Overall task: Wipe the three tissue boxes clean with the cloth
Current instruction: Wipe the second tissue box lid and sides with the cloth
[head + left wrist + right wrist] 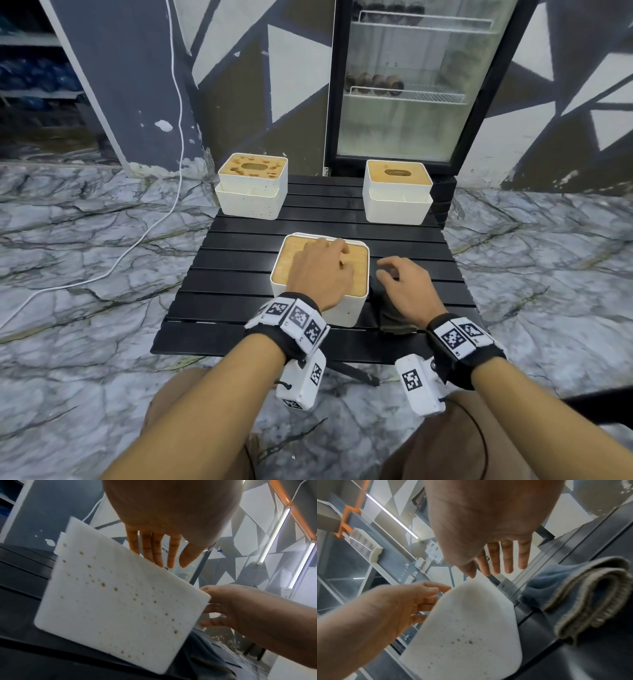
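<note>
White plastic body, pale wooden lid: near tissue box [320, 274], standing at the front middle of the black slatted table [212, 329], which serves as landmark for all entries. Near wall peppered with small brown spots, plain in the left wrist view; lid surface largely hidden under the hand, so its condition cannot be told.

Left hand [320, 270]: laid palm-down on the lid of the near box, fingers loosely bent over the slot area and closed round nothing, judged to be steadying the box for wiping.

Right hand [407, 291]: just right of the near box, over the cloth, fingers spread and relaxed, nothing gripped yet; judged to be reaching for the cloth.

Cloth [583, 601]: dark grey-blue, folded, with a lighter stitched edge, lying on the table touching or just beside the right wall of the near box. Placed within easy reach of the wiping hand.

Far left tissue box [251, 190]: at the table's back left corner, lid heavily blotched brown, front wall speckled.

Far right tissue box [397, 190]: at the table's back right corner, lid and walls appearing clean.

Glass-door fridge [411, 82]: behind the table.
</note>
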Demonstrator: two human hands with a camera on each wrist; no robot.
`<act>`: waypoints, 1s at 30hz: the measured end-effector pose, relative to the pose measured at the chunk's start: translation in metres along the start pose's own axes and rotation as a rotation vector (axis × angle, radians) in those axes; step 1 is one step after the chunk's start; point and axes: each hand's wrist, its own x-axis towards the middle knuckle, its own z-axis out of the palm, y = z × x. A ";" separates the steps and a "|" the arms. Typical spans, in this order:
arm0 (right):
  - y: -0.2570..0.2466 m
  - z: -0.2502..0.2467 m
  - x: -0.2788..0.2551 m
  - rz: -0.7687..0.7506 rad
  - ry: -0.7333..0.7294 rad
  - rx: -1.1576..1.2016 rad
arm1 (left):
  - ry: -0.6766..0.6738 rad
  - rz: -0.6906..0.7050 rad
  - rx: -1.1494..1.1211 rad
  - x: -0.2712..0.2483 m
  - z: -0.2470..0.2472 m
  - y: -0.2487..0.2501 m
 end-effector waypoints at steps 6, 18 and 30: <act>-0.030 -0.006 -0.012 -0.133 -0.106 0.041 | -0.023 0.000 -0.041 -0.002 -0.034 -0.039; -0.039 -0.003 -0.012 -0.128 -0.239 -0.036 | -0.130 -0.159 -0.351 -0.028 -0.034 -0.079; -0.035 -0.006 0.021 -0.073 -0.193 -0.024 | 0.034 -0.231 -0.337 -0.048 -0.019 -0.071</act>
